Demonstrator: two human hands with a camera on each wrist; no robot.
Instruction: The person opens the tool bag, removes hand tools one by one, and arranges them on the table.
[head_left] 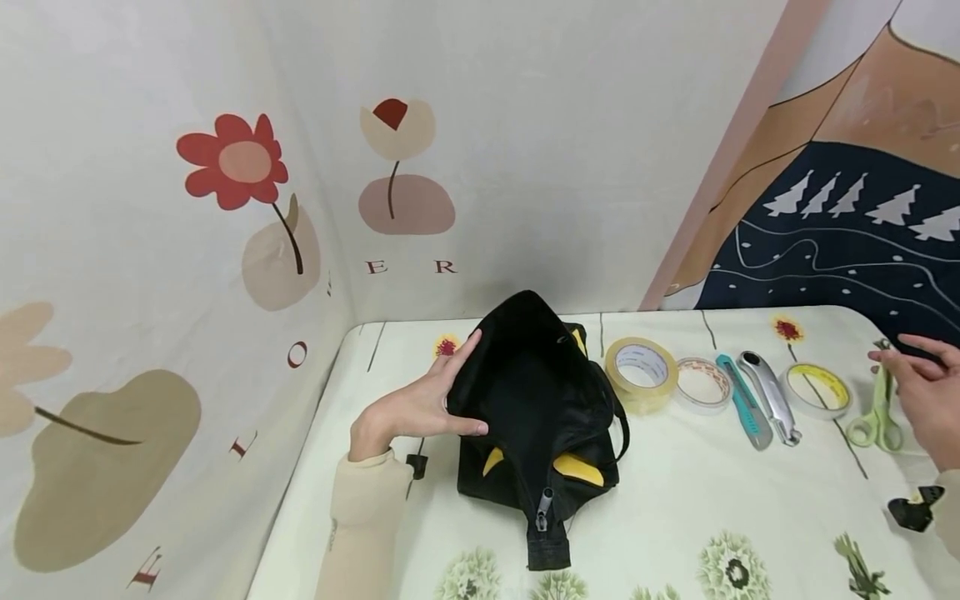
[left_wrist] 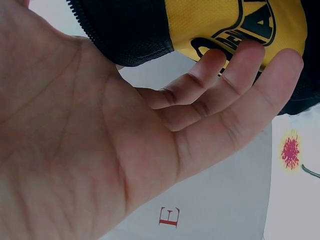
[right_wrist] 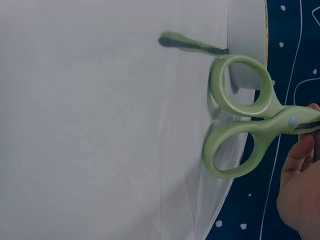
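Observation:
A black tool bag point(head_left: 536, 392) with yellow patches and a zipper stands with its mouth gaping upward. My left hand point(head_left: 423, 404) holds the left wall of its opening, thumb at the near edge, and the other fingers point(left_wrist: 232, 122) lie against the outside by a yellow printed panel point(left_wrist: 200, 22). Far to the right, my right hand point(head_left: 928, 387) pinches the blade end of light green scissors point(right_wrist: 277, 120). Their finger loops point toward me, low over the white cloth. Most of the blades are hidden by my fingers.
Right of the bag lie a clear tape roll point(head_left: 641, 375), a narrower white tape roll point(head_left: 703, 385), a teal utility knife point(head_left: 744, 402), a silver cutter point(head_left: 768, 396) and a yellow-cored tape roll point(head_left: 817, 390). Printed cloth hangs behind and at the left.

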